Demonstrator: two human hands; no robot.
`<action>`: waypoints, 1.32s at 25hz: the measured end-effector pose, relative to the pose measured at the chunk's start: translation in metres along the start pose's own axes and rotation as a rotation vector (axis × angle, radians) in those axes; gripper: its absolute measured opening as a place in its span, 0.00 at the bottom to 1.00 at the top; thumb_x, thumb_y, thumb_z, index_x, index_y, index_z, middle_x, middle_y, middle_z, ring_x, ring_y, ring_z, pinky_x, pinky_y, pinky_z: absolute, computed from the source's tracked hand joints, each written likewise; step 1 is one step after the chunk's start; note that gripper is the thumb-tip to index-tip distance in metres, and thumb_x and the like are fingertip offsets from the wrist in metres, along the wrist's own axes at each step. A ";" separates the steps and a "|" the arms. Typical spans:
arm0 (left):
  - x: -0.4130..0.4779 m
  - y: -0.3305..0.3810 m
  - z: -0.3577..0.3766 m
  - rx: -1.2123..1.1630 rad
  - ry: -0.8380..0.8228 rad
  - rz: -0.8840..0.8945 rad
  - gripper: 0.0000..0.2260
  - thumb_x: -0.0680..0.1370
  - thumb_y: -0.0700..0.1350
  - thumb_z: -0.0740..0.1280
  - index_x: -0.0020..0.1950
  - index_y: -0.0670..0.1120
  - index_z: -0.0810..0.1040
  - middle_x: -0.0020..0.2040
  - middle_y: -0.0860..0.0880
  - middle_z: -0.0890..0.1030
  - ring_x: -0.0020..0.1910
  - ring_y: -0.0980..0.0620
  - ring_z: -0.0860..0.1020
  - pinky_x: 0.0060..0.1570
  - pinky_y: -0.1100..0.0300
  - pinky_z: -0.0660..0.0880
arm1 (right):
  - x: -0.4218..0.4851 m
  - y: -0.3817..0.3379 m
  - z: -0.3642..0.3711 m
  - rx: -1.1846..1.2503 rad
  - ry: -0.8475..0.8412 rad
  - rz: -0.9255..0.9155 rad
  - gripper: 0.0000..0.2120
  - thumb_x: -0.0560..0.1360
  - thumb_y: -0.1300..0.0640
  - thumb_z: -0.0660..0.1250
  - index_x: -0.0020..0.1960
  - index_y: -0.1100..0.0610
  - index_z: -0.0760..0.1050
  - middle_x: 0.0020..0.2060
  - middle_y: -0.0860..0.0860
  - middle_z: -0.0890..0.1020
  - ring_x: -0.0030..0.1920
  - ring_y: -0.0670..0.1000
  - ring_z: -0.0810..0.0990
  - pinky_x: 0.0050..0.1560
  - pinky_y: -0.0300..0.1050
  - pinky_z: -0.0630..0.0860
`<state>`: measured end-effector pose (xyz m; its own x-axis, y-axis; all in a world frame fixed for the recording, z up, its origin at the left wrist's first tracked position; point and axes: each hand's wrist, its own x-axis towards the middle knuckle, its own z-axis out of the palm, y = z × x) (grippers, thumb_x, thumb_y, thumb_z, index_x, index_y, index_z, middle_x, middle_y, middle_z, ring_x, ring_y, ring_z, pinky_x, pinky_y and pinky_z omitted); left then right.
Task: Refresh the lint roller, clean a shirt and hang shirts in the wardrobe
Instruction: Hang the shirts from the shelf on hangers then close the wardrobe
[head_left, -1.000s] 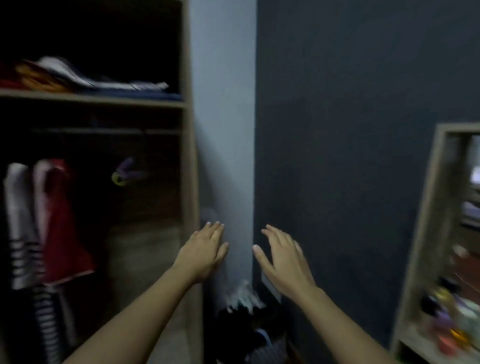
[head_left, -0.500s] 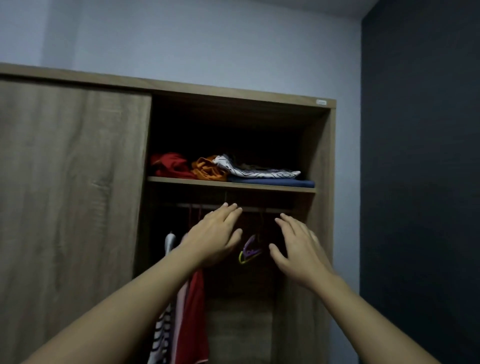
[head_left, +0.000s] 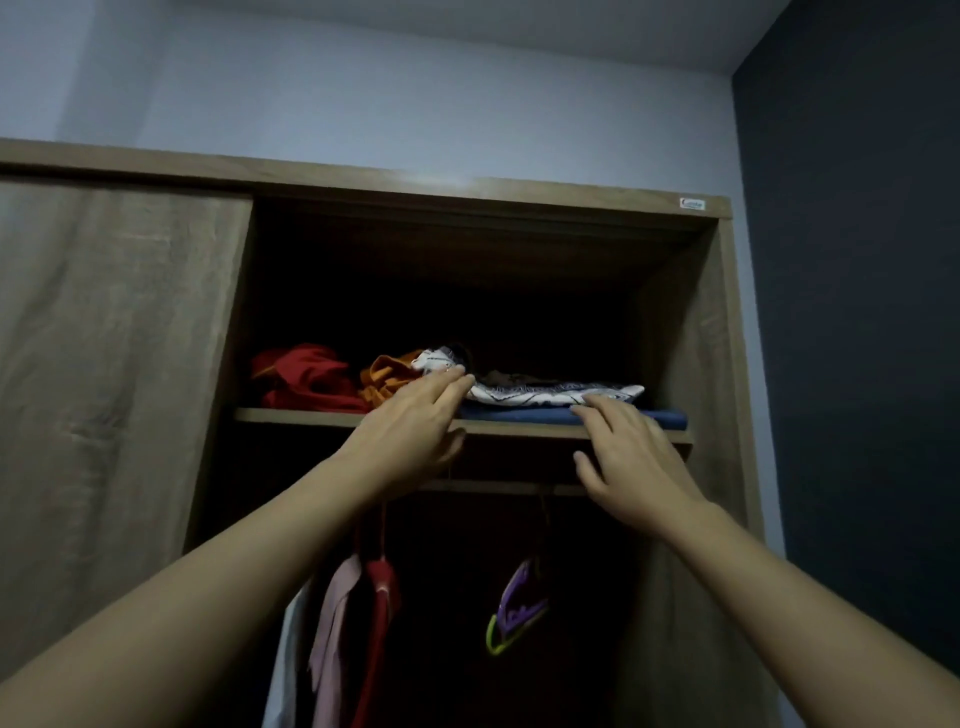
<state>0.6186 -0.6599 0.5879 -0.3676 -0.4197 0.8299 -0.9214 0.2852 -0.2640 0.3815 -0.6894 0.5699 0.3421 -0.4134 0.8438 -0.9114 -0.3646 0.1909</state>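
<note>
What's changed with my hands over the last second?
The left hand rose from rail level to the white patterned garment on the upper shelf; the right hand rose to the blue folded cloth. Neither holds anything. Hanging shirts and purple hanger unmoved.

A small white sticker (head_left: 691, 203) on the top rail of the wardrobe (head_left: 124, 364), well above and to the right of the right hand (head_left: 631, 457), is the only label in sight. It carries a blue mark with a touch of red, but its lettering is too small to read. The white shirt (head_left: 550, 392) just beyond that hand's fingertips bears a dark geometric print, in which no letters or numbers can be made out.
</note>
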 end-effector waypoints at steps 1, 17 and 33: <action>0.019 -0.006 0.007 0.023 0.016 0.002 0.27 0.78 0.43 0.61 0.76 0.44 0.56 0.76 0.44 0.58 0.76 0.48 0.55 0.73 0.56 0.54 | 0.015 0.010 0.008 -0.011 0.004 -0.008 0.26 0.76 0.51 0.60 0.72 0.55 0.60 0.73 0.53 0.63 0.73 0.52 0.60 0.71 0.48 0.59; 0.149 -0.048 0.061 0.205 0.033 -0.156 0.09 0.77 0.48 0.59 0.57 0.51 0.71 0.54 0.43 0.79 0.53 0.38 0.78 0.44 0.51 0.71 | 0.144 0.057 0.060 0.012 -0.118 0.086 0.33 0.69 0.46 0.65 0.71 0.48 0.59 0.66 0.53 0.71 0.66 0.56 0.68 0.63 0.54 0.64; 0.171 0.004 0.094 0.206 -0.300 0.110 0.14 0.79 0.43 0.55 0.63 0.53 0.71 0.59 0.44 0.78 0.59 0.41 0.76 0.61 0.48 0.66 | 0.147 0.123 0.039 -0.319 -0.394 0.060 0.25 0.76 0.56 0.60 0.70 0.41 0.60 0.64 0.54 0.73 0.62 0.58 0.73 0.54 0.53 0.72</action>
<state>0.5401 -0.8115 0.6822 -0.4581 -0.6388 0.6181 -0.8691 0.1760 -0.4622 0.3284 -0.8271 0.6977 0.2913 -0.7317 0.6163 -0.9356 -0.0834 0.3431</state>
